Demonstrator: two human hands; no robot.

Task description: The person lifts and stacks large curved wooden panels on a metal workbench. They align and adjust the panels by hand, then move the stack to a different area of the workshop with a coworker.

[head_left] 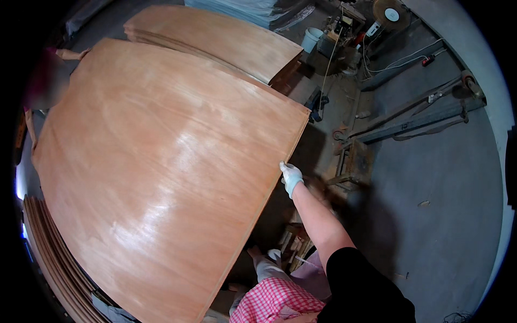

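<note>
A large, smooth, light-brown plywood sheet [161, 156] stretches across the left and middle of the view. My right hand [291, 177], in a white glove, grips its right edge, with the thumb on top and the other fingers hidden under the sheet. My left hand is not in view. Across the sheet, at the far left, a co-worker [51, 81], partly blurred, has one hand [81, 54] at the far corner and an arm reaching toward the left edge.
Behind the sheet lies a stack of plywood [215, 40]. More boards [51, 258] are piled at lower left. A white bucket [311, 40], a machine [344, 27] and cables stand at the back right. A metal frame [414, 124] crosses the grey floor [431, 215] on the right.
</note>
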